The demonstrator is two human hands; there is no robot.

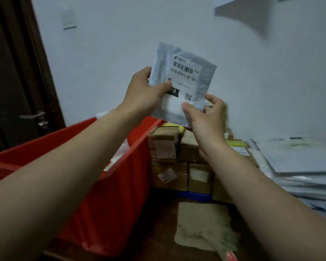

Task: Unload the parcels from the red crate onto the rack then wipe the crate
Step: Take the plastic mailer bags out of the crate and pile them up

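Currently a flat grey mailer (184, 83) is held up in front of the wall, above the far corner of the red crate (111, 204). Its left edge is gripped by the left hand (145, 91), thumb laid across the printed label. Its lower right corner is pinched by the right hand (205, 117) between thumb and curled fingers. The label faces the camera, so the code is presumably being read before a place is chosen.

More parcels (119, 151) can be glimpsed inside the crate, so the unloading is judged unfinished and the wiping not yet due. A cloth (201, 223) lies on the dark surface in front, just beside the crate.

For this step to be done well, the mailer should be kept flat and supported at both sides — it is thin and will likely flop if held by one corner only. It would best be laid label up on the stack of flat mailers (299, 162) at the right rather than on the cardboard boxes (167, 147) behind the crate, so that like is sorted with like. Its edges should be squared to the pile, since slick film tends to slide. The rack itself cannot be made out with certainty.
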